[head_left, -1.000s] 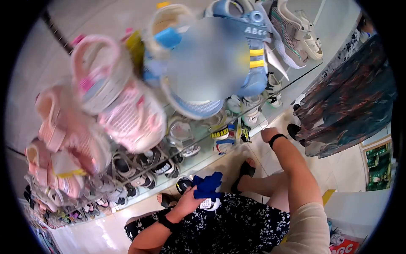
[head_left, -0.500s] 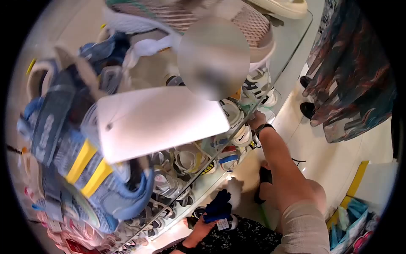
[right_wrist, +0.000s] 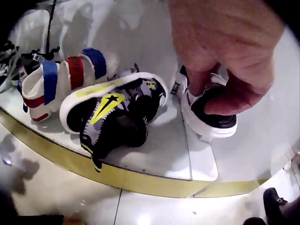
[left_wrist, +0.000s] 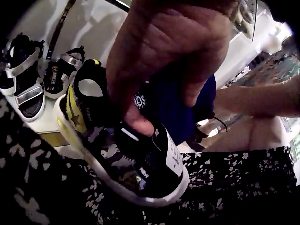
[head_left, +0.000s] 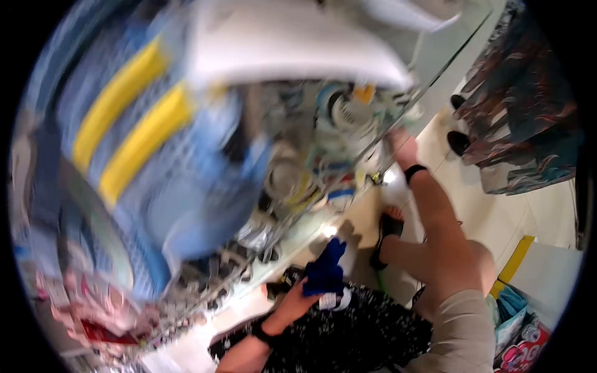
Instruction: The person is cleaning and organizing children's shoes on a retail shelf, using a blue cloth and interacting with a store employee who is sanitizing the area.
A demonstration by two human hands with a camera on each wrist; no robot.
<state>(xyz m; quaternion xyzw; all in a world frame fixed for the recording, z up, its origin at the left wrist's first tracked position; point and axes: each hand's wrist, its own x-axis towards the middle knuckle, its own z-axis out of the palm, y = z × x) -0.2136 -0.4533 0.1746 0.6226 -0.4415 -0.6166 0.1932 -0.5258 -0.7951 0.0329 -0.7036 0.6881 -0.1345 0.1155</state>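
Over the lap, my left hand (head_left: 298, 304) holds a crumpled dark blue cloth (head_left: 324, 273) together with a black camouflage child's shoe (left_wrist: 110, 154). The left wrist view shows the thumb on the shoe's strap, the cloth (left_wrist: 173, 112) under the fingers and a white label (left_wrist: 174, 154) on the shoe. At the low shelf's end, my right hand (right_wrist: 229, 51) pinches a black-and-white shoe (right_wrist: 199, 123), fingers partly hidden inside its opening. Beside it, a matching camouflage shoe with a yellow star patch (right_wrist: 108, 107) lies on its side.
A white shoe with red and blue straps (right_wrist: 65, 79) stands on the low shelf (right_wrist: 159, 161). Blue shoes with yellow stripes (head_left: 130, 143) fill the near upper left, blurred. A person in a patterned skirt (head_left: 522, 124) stands at right; a white box (head_left: 547, 267) is below.
The right hand has gone from above the floor to the shelf's end. The head view has swung right along the shelves. The left hand keeps hold of the blue cloth.
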